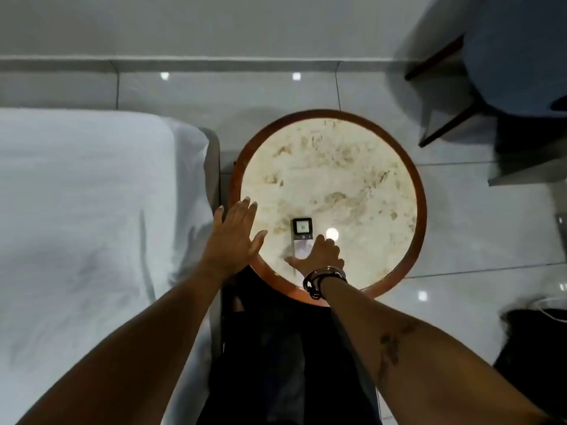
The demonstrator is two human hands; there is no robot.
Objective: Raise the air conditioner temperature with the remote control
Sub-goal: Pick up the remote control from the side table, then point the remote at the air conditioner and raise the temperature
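A slim white remote control [302,233] with a small dark-framed screen lies flat on the round marble-topped table [343,173], near its front edge. My right hand [319,256], with bracelets at the wrist, rests over the remote's lower half, thumb on its left side and fingers on its right; the lower part is hidden. My left hand [234,237] hovers flat with fingers spread over the table's left rim, a little left of the remote and not touching it.
A bed with white sheets [86,210] runs along the left, close to the table. A blue chair with dark legs [503,65] stands at the back right. A dark bag with a white cable [534,338] lies on the glossy tiled floor at the right.
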